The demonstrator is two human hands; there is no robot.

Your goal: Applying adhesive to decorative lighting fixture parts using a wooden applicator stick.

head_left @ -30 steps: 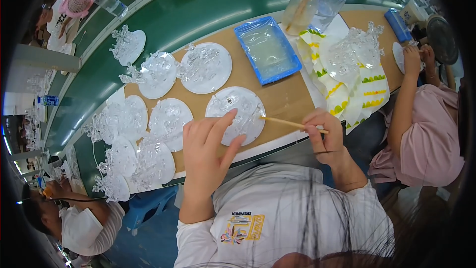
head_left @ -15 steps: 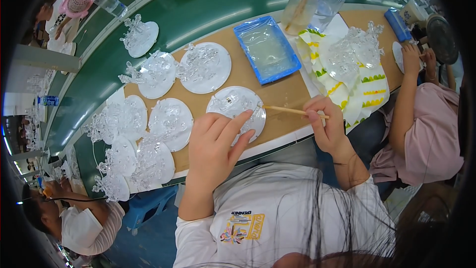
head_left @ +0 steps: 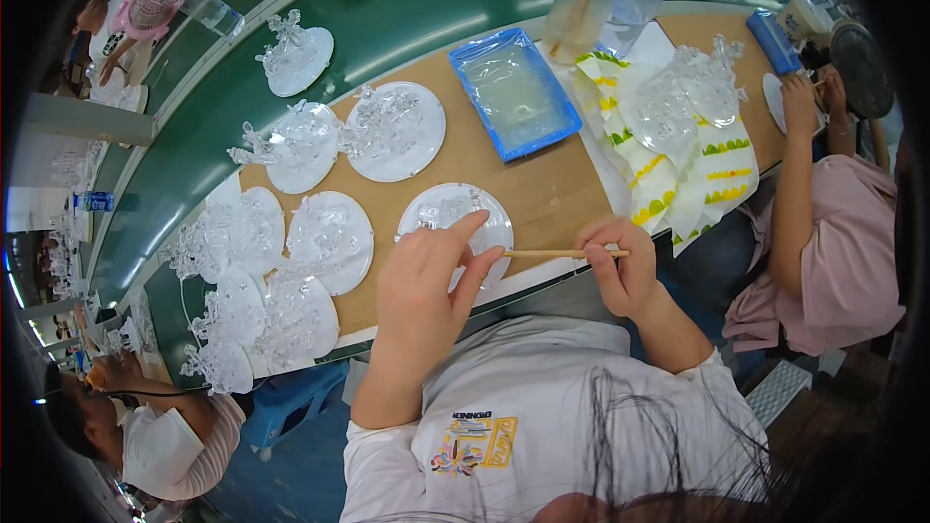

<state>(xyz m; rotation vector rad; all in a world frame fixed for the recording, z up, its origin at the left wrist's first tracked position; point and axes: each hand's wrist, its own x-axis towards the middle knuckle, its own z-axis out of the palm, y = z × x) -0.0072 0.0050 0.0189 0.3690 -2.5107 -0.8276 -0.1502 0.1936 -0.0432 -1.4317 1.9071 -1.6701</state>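
In front of me lies a round white disc (head_left: 499,210) bearing clear plastic pieces, partly covered by my left hand (head_left: 423,276). The index finger and thumb of that hand are apart over the disc, with no object visible between them. The other fingers are bent and partly hidden. My right hand (head_left: 618,266), closed, pinches a thin wooden stick (head_left: 542,254) between thumb and fingers. The stick points left, its tip at my left thumb and the disc's right edge; whether it touches either I cannot tell.
Several white discs with clear plastic parts (head_left: 329,242) crowd the left. Beyond my disc is a blue plastic-wrapped tray (head_left: 567,140) of pale liquid. Two bottles (head_left: 635,5) stand behind it. Patterned paper (head_left: 727,174) holds more clear parts. A co-worker in pink (head_left: 838,232) sits right.
My right hand has moved down and left, with the stick now lower on the disc's right side. The far disc on the green surface has shifted right and up.
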